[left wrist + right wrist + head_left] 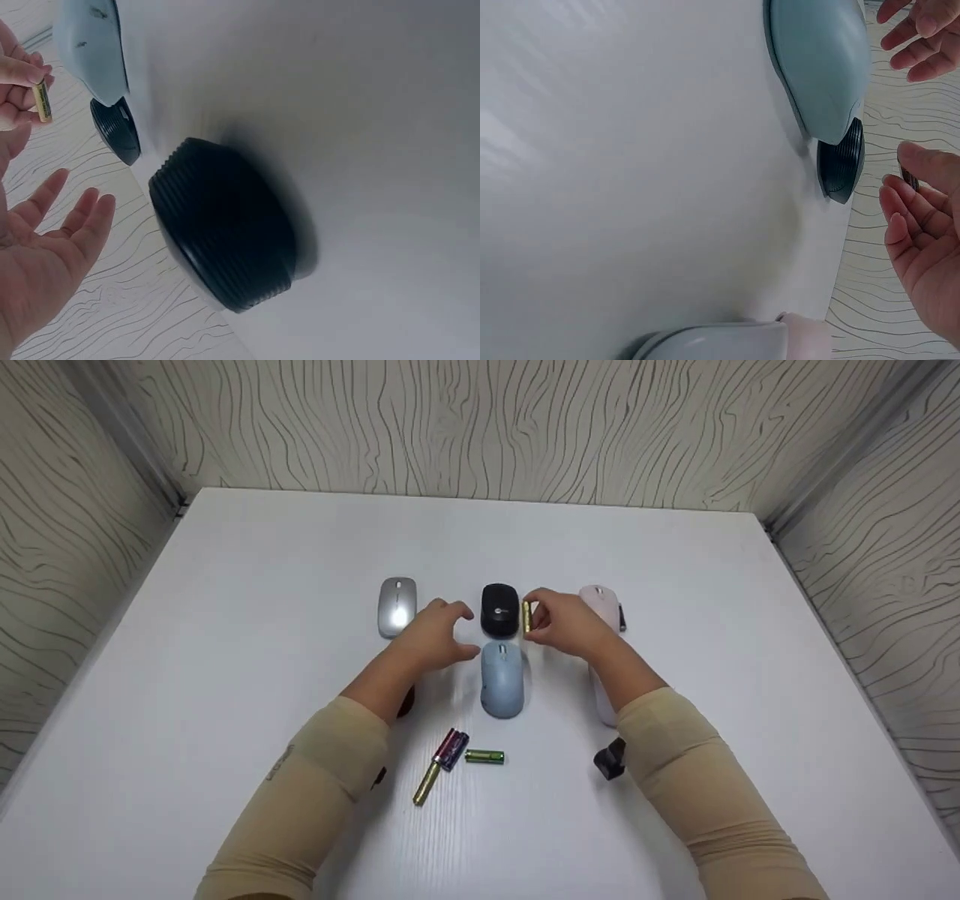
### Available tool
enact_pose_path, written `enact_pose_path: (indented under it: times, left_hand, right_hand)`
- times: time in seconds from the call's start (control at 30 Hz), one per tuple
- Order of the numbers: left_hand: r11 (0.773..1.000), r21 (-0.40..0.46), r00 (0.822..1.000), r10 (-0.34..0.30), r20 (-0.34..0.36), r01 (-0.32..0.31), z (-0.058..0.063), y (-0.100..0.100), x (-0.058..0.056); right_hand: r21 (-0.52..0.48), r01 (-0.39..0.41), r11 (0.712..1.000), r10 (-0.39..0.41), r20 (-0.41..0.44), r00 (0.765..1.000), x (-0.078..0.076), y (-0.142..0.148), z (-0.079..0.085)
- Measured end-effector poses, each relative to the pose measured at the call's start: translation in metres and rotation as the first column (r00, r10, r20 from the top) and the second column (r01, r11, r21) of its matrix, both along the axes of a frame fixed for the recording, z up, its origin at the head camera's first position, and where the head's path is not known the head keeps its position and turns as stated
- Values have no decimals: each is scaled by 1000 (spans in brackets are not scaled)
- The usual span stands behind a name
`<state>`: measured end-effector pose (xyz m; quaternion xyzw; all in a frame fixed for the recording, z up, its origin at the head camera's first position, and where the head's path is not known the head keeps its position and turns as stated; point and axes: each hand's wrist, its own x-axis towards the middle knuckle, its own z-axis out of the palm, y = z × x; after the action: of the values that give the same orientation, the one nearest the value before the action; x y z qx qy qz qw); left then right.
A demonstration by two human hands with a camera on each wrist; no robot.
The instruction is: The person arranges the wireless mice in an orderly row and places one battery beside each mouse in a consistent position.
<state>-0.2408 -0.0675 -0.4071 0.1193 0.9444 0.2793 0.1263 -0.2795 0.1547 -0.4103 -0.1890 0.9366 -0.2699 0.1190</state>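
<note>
My right hand [566, 619] pinches a gold battery [527, 617] between thumb and fingertips, just right of the black mouse [499, 610]. In the left wrist view the same battery [42, 102] shows upright between the fingers. My left hand [435, 636] hovers left of the black mouse, its fingers and thumb spread apart with nothing between them. Below the black mouse lies a light blue mouse [502, 680]. The silver mouse [397, 606] sits beyond the left hand. In the right wrist view the light blue mouse [821, 67] partly covers the black mouse [842, 161].
Nearer the front lie a green battery [484, 756], red and purple batteries [451, 749] and another gold battery [427, 784]. A pink mouse [600, 604] is behind the right hand, and a white mouse [604, 701] is partly hidden by the right forearm. A patterned wall [465, 427] stands behind the table.
</note>
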Motion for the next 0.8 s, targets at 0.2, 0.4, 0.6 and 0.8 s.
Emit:
enact_pose_path:
  times: [0.2, 0.4, 0.6, 0.8]
  left_hand:
    - [1000, 1, 999, 29, 12, -29, 1, 4, -9]
    - [1000, -2, 1000, 23, 1, -23, 1, 7, -10]
    - [999, -8, 999, 32, 15, -32, 0, 9, -11]
    - [999, -18, 999, 44, 22, -44, -3, 8, -14]
  right_hand:
    - [17, 107, 994, -107, 47, 993, -17, -8, -6]
    - [76, 150, 986, -153, 37, 988, -29, -9, -19]
    - [128, 171, 977, -177, 34, 984, -36, -9, -30]
    - [150, 159, 976, -166, 33, 986, -40, -15, -36]
